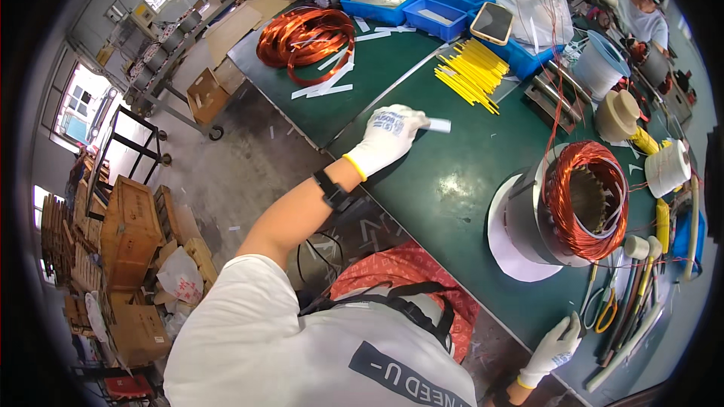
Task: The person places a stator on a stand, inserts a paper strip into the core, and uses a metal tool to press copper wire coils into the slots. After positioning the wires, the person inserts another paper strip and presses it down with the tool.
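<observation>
My left hand [388, 136], in a white knit glove, is closed on a short white strip [437, 126] above the green tabletop [445, 173]. My right hand [554, 350], gloved too, is at the near right table edge, its fingers slightly apart and nothing visible in them. Beside it lie scissors with yellow handles [605, 315]. Between my hands, a motor stator [528, 207] with thick copper windings [562, 200] rests on a round white sheet [501, 237]. Thin yellow tubes [471, 75] lie in a bundle beyond my left hand.
Loops of copper wire [302, 41] and white strips [324, 91] occupy the far left. Blue bins [436, 19], a phone [492, 22] and wire spools [601, 64] line the back. Long tubes [630, 343] lie at right. Another person [641, 11] works far right. Wooden crates [130, 230] stand left.
</observation>
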